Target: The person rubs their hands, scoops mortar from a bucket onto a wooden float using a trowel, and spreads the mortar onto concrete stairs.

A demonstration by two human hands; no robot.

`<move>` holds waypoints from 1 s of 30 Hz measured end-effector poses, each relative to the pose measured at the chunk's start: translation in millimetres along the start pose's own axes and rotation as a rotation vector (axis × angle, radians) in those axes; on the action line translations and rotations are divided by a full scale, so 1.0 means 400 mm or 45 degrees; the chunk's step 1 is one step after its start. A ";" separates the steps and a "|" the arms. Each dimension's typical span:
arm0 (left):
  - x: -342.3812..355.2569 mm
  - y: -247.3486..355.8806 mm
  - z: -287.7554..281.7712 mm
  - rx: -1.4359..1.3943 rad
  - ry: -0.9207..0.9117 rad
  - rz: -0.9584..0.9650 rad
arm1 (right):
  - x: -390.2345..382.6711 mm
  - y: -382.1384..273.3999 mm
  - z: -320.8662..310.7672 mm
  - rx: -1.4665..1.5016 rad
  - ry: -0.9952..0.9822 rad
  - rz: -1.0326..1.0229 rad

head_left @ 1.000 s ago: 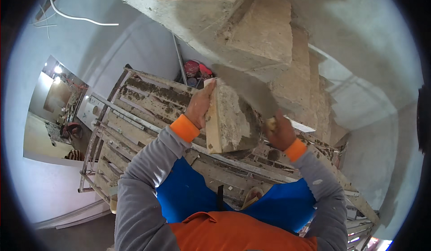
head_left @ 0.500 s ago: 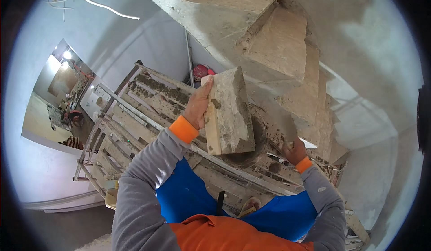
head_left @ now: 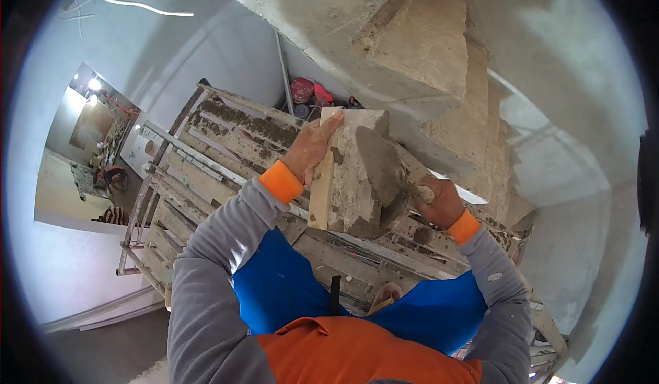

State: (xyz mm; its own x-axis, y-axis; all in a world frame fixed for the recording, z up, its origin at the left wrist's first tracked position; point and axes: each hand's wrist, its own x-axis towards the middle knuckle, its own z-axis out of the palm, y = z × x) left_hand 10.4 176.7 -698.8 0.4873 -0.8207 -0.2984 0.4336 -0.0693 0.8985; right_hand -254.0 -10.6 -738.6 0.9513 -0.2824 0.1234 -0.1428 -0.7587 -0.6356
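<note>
My left hand [head_left: 310, 149] grips a pale, rectangular block [head_left: 345, 181] by its far left edge, thumb on top. The block is tilted, its grey face rough and cement-crusted, with a beige strip along the left side. My right hand [head_left: 441, 204] is closed round the handle of a trowel [head_left: 382, 166]. Its grey, mortar-smeared blade lies over the right part of the block; whether it touches cannot be made out. Below the block, a dark round mortar container [head_left: 392, 225] shows only in part.
A plank scaffold [head_left: 226, 152] with splattered mortar spreads beneath me. Concrete stairs [head_left: 412, 61] overhang at the far right. Red items [head_left: 312, 92] lie in the far corner. A doorway [head_left: 82, 157] at left opens on another room. A white cable [head_left: 137, 3] hangs far left.
The trowel has swung up and left from the right side, its blade now over the block. My right hand has risen with it. The block has shifted slightly, still in my left hand.
</note>
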 end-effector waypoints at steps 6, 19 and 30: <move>-0.010 0.022 -0.028 0.020 0.098 -0.002 | -0.094 0.148 -0.018 -0.439 -0.111 0.164; 0.051 -0.050 0.005 0.610 -0.047 0.670 | -0.040 -0.059 -0.118 -0.446 0.201 0.050; 0.024 -0.012 0.033 0.371 0.102 0.846 | -0.099 0.008 -0.047 -0.819 -0.010 0.166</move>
State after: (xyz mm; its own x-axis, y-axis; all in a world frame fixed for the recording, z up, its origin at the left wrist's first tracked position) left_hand 3.0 161.8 -701.9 0.6364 -0.6986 0.3271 -0.1869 0.2718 0.9440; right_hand -297.3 -12.8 -731.1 0.9168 -0.3934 0.0688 -0.3896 -0.9189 -0.0619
